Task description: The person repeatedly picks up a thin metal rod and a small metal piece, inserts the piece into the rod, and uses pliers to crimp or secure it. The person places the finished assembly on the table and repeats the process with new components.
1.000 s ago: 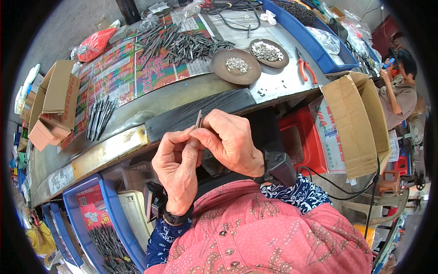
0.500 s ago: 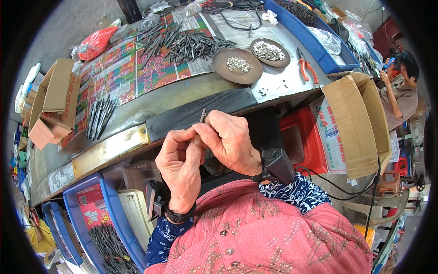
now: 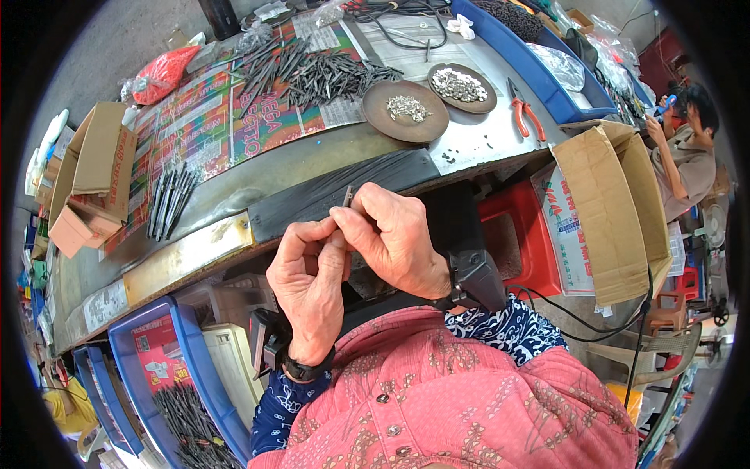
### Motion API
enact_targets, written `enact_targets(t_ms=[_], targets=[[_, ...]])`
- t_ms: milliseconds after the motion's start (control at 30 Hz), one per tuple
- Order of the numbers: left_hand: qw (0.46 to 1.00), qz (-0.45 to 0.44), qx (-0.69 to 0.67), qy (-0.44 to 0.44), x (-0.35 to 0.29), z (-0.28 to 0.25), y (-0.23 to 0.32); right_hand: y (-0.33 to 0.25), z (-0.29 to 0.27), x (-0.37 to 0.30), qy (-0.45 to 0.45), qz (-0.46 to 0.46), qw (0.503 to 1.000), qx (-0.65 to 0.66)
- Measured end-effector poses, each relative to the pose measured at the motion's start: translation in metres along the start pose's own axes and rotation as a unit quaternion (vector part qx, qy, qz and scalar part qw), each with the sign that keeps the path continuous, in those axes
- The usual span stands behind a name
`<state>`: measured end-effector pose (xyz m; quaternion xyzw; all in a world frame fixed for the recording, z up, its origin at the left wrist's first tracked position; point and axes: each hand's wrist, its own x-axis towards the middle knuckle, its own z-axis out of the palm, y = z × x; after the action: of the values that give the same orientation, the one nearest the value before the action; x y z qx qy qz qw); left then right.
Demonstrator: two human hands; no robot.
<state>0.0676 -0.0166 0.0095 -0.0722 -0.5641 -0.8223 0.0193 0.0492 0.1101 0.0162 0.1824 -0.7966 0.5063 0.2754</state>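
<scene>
My left hand (image 3: 311, 285) and my right hand (image 3: 397, 244) meet in front of my chest, just off the table's near edge. The fingers of both are closed in a pinch, thumbs and fingertips touching. From the right hand's fingers a short end of a slim dark piece (image 3: 348, 195) sticks up; the rest of it is hidden. What the left fingertips hold is covered. Beyond the hands, a brown dish (image 3: 375, 117) carries small silvery parts (image 3: 408, 109), and a second dish (image 3: 488, 104) holds round shiny bits (image 3: 458, 86).
Slim black pieces lie in a pile (image 3: 332, 78) and a small bundle (image 3: 169, 202); more fill a blue bin (image 3: 205, 344) at lower left. Red-handled pliers (image 3: 523, 113) lie right of the dishes. Cardboard boxes (image 3: 94, 168) flank me, one open (image 3: 605, 211). A person (image 3: 687, 148) sits far right.
My right hand has shifted up very slightly. The left hand keeps the same pinch, and the slim piece stays between the fingers.
</scene>
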Motion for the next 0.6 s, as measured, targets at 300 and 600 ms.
enact_targets(t_ms=[300, 600], targets=[[0.999, -0.038, 0.005, -0.021, -0.003, -0.001, 0.005, -0.002, -0.02, 0.011, -0.013, 0.117, 0.986, 0.114], [0.996, -0.012, 0.086, -0.02, -0.004, 0.0, 0.004, 0.004, -0.015, 0.01, -0.028, 0.082, 0.994, 0.06]])
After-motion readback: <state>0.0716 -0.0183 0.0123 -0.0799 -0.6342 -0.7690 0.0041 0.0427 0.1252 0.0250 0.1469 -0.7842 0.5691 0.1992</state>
